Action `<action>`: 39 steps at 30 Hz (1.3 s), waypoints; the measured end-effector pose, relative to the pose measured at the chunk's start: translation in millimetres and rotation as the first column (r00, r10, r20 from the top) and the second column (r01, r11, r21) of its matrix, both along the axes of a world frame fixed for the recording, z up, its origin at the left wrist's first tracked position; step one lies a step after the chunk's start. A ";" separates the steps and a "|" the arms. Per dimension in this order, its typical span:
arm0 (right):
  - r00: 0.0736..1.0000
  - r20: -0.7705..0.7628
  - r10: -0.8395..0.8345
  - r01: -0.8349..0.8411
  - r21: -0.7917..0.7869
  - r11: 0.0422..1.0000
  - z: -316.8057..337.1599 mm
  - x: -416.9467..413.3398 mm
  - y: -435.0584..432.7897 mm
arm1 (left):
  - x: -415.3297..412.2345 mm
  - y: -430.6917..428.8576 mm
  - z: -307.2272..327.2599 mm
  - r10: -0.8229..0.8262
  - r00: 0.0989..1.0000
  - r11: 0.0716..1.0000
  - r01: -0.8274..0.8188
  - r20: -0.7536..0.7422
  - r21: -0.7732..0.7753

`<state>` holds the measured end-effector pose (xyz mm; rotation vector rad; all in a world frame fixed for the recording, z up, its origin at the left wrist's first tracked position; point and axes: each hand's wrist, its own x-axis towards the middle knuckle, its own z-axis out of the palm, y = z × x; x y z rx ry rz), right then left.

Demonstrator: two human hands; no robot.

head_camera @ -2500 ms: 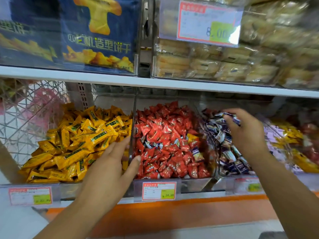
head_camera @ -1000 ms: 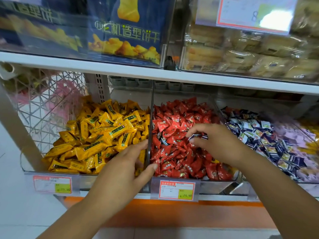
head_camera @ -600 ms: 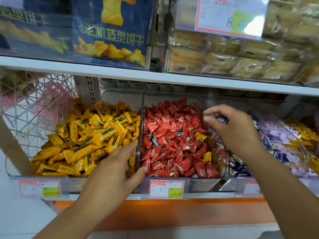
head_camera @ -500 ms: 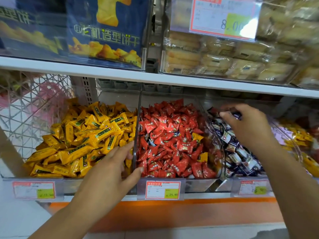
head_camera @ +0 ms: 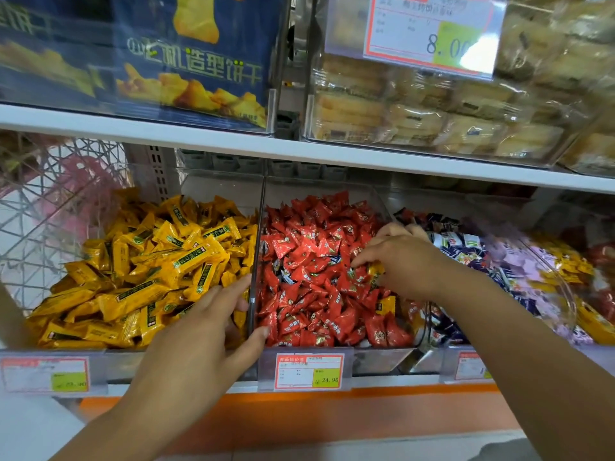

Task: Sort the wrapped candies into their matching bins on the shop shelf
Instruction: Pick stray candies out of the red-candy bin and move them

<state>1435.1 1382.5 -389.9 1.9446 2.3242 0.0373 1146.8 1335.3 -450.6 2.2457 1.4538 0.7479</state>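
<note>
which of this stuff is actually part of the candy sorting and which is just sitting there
Part of the job:
red candies
yellow candies
blue-and-white candies
stray yellow candy among the red
right hand, left hand

Just there:
biscuit box
packaged cakes
price tags
wire rack

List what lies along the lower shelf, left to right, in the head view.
wire mesh → yellow candies → left hand at the clear divider → red candies → right hand, fingers among them → blue-and-white candies → pale purple candies → more yellow wrappers at the far right.
</note>
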 end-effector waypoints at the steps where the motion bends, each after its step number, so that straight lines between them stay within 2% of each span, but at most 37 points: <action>1: 1.000 -0.031 0.000 -0.001 -0.019 1.000 1.4 -0.3 1.5 | 0.4 0.3 -0.2 0.002 1.000 1.000 -0.002 -0.008 0.001; 5: 0.963 -0.265 -0.049 0.043 -0.031 0.999 2.7 3.4 1.2 | 2.5 1.1 0.7 0.029 0.999 1.000 -0.029 -0.043 -0.009; 10: 0.928 -0.372 0.022 0.017 0.100 0.995 17.1 7.5 -5.7 | 1.2 0.6 0.1 0.030 0.998 1.000 -0.030 -0.047 -0.003; 13: 0.864 -0.503 -0.015 0.069 0.089 0.994 31.6 0.1 -11.8 | 1.2 0.1 0.6 0.026 0.998 1.000 -0.026 -0.063 0.000; 15: 0.772 -0.635 -0.015 0.084 0.079 0.993 36.1 -12.6 -13.7 | 1.0 -0.8 0.6 0.027 0.998 1.000 -0.027 -0.060 -0.006; 18: 0.583 -0.812 0.014 0.096 0.086 0.992 35.9 -42.8 -10.4 | 1.0 -1.6 1.2 0.039 0.995 0.999 -0.038 -0.094 0.011; 22: 0.339 -0.940 0.030 0.139 0.082 0.987 16.4 -96.4 12.3 | 0.3 -0.9 1.5 0.042 0.993 0.999 -0.040 -0.114 0.024; 24: 0.270 -0.962 0.047 0.068 0.068 0.995 7.8 -117.5 24.3 | -0.3 0.1 1.2 0.044 0.990 0.999 -0.040 -0.136 0.034; 26: 0.320 -0.947 0.028 -0.035 0.018 0.999 7.2 -118.7 32.0 | -1.0 0.3 1.3 0.040 0.988 0.999 -0.034 -0.152 0.040; 27: 0.407 -0.913 0.027 -0.071 -0.002 0.997 12.3 -111.8 32.1 | -1.5 0.3 1.4 0.036 0.988 0.999 -0.030 -0.152 0.040; 28: 0.532 -0.845 0.047 -0.090 -0.001 0.996 19.6 -100.0 30.5 | -1.9 0.1 1.5 0.031 0.988 0.999 -0.025 -0.153 0.041; 30: 0.802 -0.592 0.084 -0.107 -0.004 0.994 34.9 -68.4 23.8 | -2.6 0.5 0.6 0.020 0.987 0.999 -0.012 -0.159 0.053; 32: 0.930 -0.360 0.075 -0.121 -0.107 0.987 45.6 -40.7 15.4 | -2.2 1.9 -0.5 0.012 0.989 0.998 -0.003 -0.150 0.061; 34: 0.967 -0.244 0.072 -0.125 -0.213 0.969 45.5 -25.2 9.3 | -1.3 3.5 -2.0 0.015 0.990 0.998 -0.007 -0.139 0.063; 36: 0.962 -0.245 0.122 -0.178 -0.220 0.959 36.6 -25.5 5.9 | -0.5 4.1 -3.4 0.016 0.993 0.999 -0.010 -0.119 0.053; 39: 0.902 -0.332 0.277 -0.294 0.001 0.956 9.5 -51.4 12.0 | 0.8 3.3 -3.4 0.013 0.995 0.999 -0.009 -0.098 0.049</action>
